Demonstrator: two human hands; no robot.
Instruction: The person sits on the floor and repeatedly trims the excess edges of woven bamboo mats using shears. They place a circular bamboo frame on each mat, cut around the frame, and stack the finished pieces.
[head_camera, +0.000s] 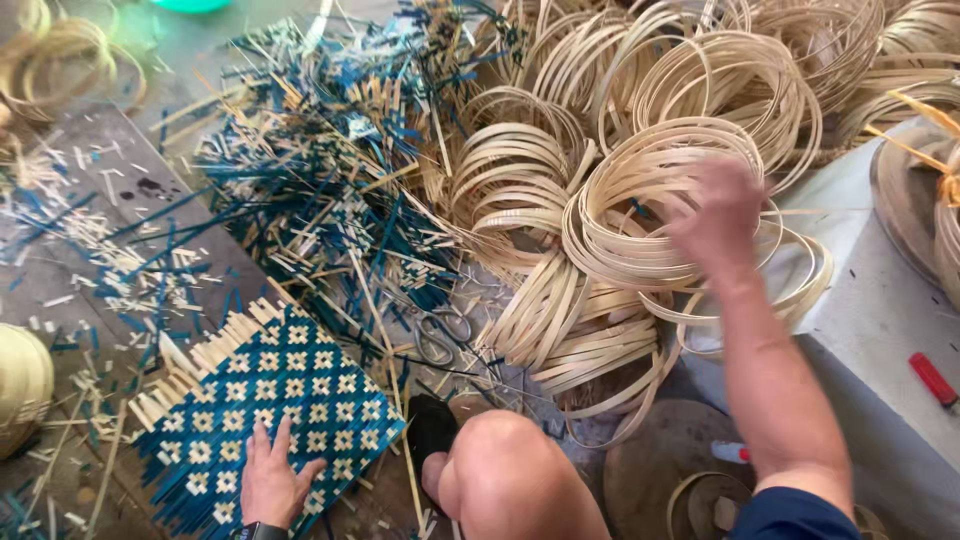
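My left hand lies flat, fingers spread, on a square woven mat of blue and pale bamboo strips on the floor at lower left. My right hand reaches up into a heap of coiled pale bamboo rings. It is blurred, and its fingers seem to touch the rings; whether it grips one I cannot tell. My bent knee sits between the two arms.
Loose blue and pale strip offcuts cover the floor beyond the mat. Scissors lie among them. A grey block at right bears a red tool. A round woven lid sits at far left.
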